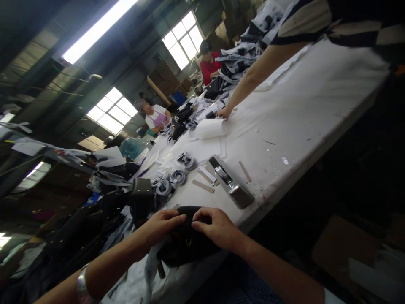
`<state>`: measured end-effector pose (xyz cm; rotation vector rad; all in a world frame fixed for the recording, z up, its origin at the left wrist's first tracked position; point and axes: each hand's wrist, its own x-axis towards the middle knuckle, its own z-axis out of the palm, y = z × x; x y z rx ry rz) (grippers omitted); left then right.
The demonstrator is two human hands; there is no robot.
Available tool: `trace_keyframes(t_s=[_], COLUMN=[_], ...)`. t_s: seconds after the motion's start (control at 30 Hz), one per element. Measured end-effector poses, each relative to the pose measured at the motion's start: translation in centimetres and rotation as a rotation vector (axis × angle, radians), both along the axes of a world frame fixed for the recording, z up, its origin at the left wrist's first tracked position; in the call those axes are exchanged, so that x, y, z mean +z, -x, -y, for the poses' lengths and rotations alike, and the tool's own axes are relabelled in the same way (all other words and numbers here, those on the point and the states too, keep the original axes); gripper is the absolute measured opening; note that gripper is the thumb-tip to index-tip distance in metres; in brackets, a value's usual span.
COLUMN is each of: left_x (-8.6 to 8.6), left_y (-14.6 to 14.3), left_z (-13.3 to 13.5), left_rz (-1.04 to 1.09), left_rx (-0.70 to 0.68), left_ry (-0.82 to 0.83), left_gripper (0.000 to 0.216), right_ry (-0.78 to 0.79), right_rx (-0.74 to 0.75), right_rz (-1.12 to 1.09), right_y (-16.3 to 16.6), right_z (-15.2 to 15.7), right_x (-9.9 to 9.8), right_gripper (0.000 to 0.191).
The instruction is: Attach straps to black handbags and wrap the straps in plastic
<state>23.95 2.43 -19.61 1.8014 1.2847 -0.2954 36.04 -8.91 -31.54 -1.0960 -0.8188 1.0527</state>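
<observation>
Both my hands rest on a black fabric piece (186, 247) with a small metal ring, lying at the near edge of a white work table (303, 109). My left hand (161, 226) grips its top edge with fingers curled and pressed down. My right hand (215, 228) pinches the same edge just to the right, its fingers bent. A metal bracelet sits on my left wrist.
A long metal tool (229, 181) and flat card strips (203, 186) lie beyond my hands. Grey strap coils (171, 179) sit to the left, with dark fabric piles further left. Another person's hand (225, 111) presses a white roll (210, 128). Two more people work at the far end.
</observation>
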Motion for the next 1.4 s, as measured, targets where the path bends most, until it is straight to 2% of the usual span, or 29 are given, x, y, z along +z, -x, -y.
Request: trace_keyframes(t_s=[0.27, 0.43, 0.53, 0.77, 1.0, 1.2, 1.4], left_x=[0.5, 0.8, 0.9, -0.1, -0.3, 0.0, 0.0], left_y=[-0.7, -0.8, -0.8, -0.1, -0.2, -0.2, -0.7], left_z=[0.7, 0.3, 0.0, -0.4, -0.1, -0.4, 0.2], left_rz=[-0.017, -0.059, -0.060, 0.039, 0.035, -0.004, 0.013], left_rx=[0.012, -0.117, -0.142, -0.102, -0.226, -0.212, -0.214], left_ry=[0.011, -0.056, -0.028, -0.006, -0.111, 0.018, -0.051], left_gripper=[0.041, 0.040, 0.038, 0.042, 0.027, 0.037, 0.031], right_ry=[0.002, -0.030, -0.019, -0.031, -0.026, -0.027, -0.039], right_rx=[-0.008, -0.065, -0.067, -0.071, -0.109, -0.072, -0.071], right_rz=[-0.044, -0.055, -0.045, 0.033, 0.115, 0.139, 0.143], right_y=[-0.3, -0.3, -0.4, -0.1, 0.4, 0.2, 0.1], right_z=[0.2, 0.4, 0.5, 0.5, 0.5, 0.5, 0.3], right_x=[-0.2, -0.2, 0.0, 0.3, 0.1, 0.2, 0.4], right_gripper=[0.010, 0.010, 0.008, 0.007, 0.009, 0.006, 0.004])
